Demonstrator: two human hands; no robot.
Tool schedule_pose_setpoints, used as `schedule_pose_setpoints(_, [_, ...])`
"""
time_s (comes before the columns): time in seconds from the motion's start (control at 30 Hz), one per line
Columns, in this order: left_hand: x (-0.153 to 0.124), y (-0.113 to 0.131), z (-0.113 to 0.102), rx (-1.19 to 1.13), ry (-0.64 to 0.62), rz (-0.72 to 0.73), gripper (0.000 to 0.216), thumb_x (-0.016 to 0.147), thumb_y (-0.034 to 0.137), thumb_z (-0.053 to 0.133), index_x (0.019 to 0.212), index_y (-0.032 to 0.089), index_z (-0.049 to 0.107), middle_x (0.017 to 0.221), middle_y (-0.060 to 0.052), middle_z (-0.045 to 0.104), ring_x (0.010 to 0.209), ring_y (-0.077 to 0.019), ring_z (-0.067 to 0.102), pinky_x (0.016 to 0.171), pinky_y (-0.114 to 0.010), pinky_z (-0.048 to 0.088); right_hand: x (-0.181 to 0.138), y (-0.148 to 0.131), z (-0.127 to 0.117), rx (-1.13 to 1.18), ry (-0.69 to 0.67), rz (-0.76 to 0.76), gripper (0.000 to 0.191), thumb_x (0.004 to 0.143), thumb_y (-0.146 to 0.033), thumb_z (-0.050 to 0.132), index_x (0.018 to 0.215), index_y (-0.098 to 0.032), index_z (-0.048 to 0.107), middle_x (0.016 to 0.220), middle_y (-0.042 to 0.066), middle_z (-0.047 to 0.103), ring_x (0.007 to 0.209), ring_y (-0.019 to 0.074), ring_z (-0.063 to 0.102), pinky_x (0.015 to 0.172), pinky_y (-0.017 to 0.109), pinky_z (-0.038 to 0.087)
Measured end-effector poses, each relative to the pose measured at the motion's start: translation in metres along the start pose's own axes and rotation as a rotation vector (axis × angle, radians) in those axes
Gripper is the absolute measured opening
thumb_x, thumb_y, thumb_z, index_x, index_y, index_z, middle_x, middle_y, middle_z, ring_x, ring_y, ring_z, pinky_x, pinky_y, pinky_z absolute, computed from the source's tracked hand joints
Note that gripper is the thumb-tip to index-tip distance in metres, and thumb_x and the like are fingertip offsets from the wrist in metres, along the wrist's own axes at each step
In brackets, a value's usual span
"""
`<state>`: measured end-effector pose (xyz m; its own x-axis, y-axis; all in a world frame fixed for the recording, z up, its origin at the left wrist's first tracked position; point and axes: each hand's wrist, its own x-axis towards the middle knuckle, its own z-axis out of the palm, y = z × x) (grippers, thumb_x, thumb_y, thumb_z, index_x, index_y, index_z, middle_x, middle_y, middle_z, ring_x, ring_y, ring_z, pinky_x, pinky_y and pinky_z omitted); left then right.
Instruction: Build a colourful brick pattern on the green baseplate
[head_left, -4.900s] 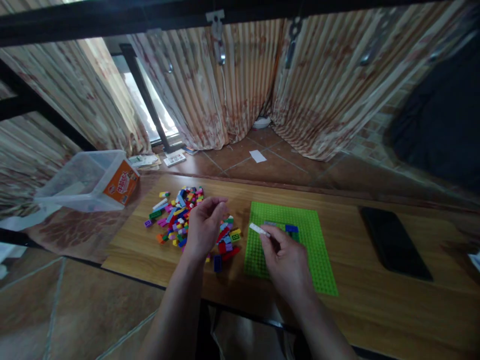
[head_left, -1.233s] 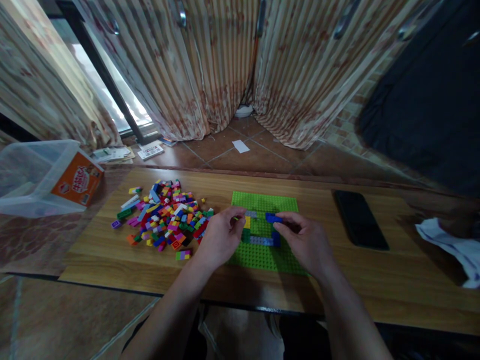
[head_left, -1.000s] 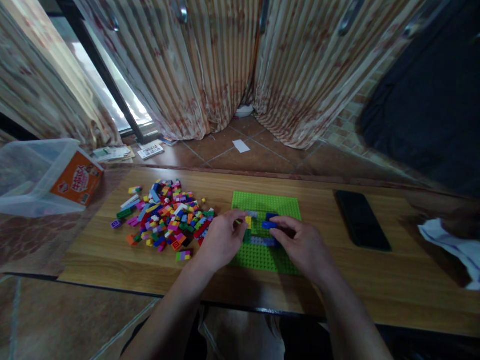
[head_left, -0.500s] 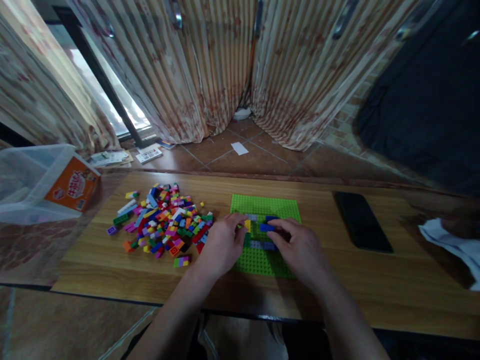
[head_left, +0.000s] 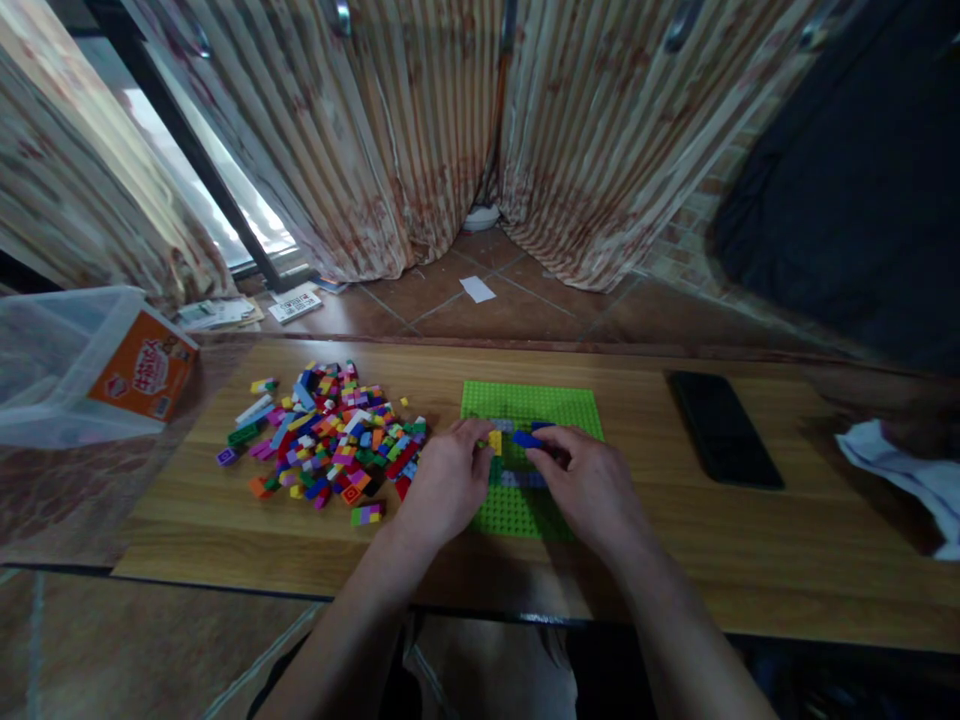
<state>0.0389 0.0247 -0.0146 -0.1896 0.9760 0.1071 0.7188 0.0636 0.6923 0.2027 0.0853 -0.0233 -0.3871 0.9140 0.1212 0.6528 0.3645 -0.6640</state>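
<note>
A green studded baseplate (head_left: 536, 398) lies on the table under both hands. On it, rows of grey, green and dark blue bricks form a partly hidden outline, with a grey-blue row (head_left: 519, 479) nearest me. My right hand (head_left: 589, 485) pinches a blue brick (head_left: 524, 439) between thumb and fingers, tilted above the middle of the plate. At the outline's left side, my left hand (head_left: 450, 480) has its bent fingers and thumb closed about a yellow brick (head_left: 495, 441). Those fingers partly cover the yellow brick.
Left of the plate spreads a heap of loose coloured bricks (head_left: 330, 435). A black phone (head_left: 724, 430) lies to the right, with crumpled white paper (head_left: 900, 475) beyond it. Past the table's left end stands a clear plastic bin (head_left: 67, 370) with an orange label.
The blue brick in my right hand has shifted slightly left and turned from level to slanting. My left hand stays at the yellow brick. The whole view has tilted a little.
</note>
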Motion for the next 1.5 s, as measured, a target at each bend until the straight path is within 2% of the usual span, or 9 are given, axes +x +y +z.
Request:
schedule_pose_setpoints(0.43, [0.000, -0.001, 0.002, 0.020, -0.024, -0.002, 0.027, 0.084, 0.008, 0.052, 0.106, 0.017, 0.066, 0.105, -0.009, 0.071, 0.095, -0.0213, 0.067, 0.088, -0.034, 0.052, 0.012, 0.004, 0.011, -0.077, 0.038, -0.072, 0.013, 0.078, -0.027, 0.069, 0.089, -0.025, 0.076, 0.094, 0.006, 0.061, 0.094, 0.0249, 0.058, 0.086, 0.041, 0.047])
schedule_pose_setpoints(0.67, [-0.001, 0.000, 0.005, 0.113, -0.040, -0.024, 0.030, 0.086, 0.011, 0.051, 0.112, 0.018, 0.065, 0.104, -0.009, 0.069, 0.092, -0.0220, 0.067, 0.083, -0.034, 0.054, 0.021, 0.005, 0.016, -0.058, 0.068, -0.021, 0.011, 0.073, -0.025, 0.073, 0.084, -0.023, 0.075, 0.099, 0.007, 0.060, 0.099, 0.0253, 0.056, 0.087, 0.041, 0.047])
schedule_pose_setpoints(0.8, [-0.004, 0.000, 0.009, 0.129, -0.032, 0.031, 0.034, 0.086, 0.010, 0.050, 0.116, 0.019, 0.064, 0.108, -0.009, 0.066, 0.095, -0.0221, 0.065, 0.087, -0.036, 0.054, 0.021, 0.003, 0.018, -0.056, 0.074, 0.001, 0.011, 0.073, -0.024, 0.073, 0.084, -0.023, 0.075, 0.099, 0.006, 0.059, 0.099, 0.0251, 0.056, 0.088, 0.041, 0.047])
schedule_pose_setpoints(1.07, [-0.009, 0.002, 0.013, 0.229, -0.053, 0.057, 0.041, 0.088, 0.011, 0.051, 0.127, 0.017, 0.058, 0.118, -0.012, 0.062, 0.104, -0.0236, 0.062, 0.093, -0.040, 0.053, 0.018, 0.003, 0.018, -0.108, 0.096, -0.080, 0.009, 0.074, -0.022, 0.073, 0.083, -0.023, 0.075, 0.101, 0.007, 0.059, 0.099, 0.0257, 0.055, 0.088, 0.041, 0.047])
schedule_pose_setpoints(1.3, [-0.012, 0.001, 0.017, 0.296, -0.035, 0.076, 0.038, 0.088, 0.012, 0.050, 0.125, 0.016, 0.060, 0.119, -0.013, 0.062, 0.103, -0.0225, 0.062, 0.093, -0.038, 0.053, 0.019, 0.005, 0.018, -0.111, 0.091, -0.090, 0.008, 0.075, -0.023, 0.073, 0.082, -0.023, 0.073, 0.102, 0.007, 0.059, 0.099, 0.0252, 0.056, 0.087, 0.040, 0.048])
schedule_pose_setpoints(1.5, [-0.012, 0.003, 0.018, 0.353, -0.042, 0.093, 0.030, 0.089, 0.012, 0.048, 0.114, 0.016, 0.063, 0.117, -0.012, 0.062, 0.103, -0.0219, 0.062, 0.095, -0.038, 0.052, 0.021, 0.001, 0.020, -0.121, 0.104, -0.050, 0.011, 0.072, -0.023, 0.074, 0.082, -0.021, 0.071, 0.099, 0.007, 0.060, 0.096, 0.0251, 0.057, 0.086, 0.040, 0.047])
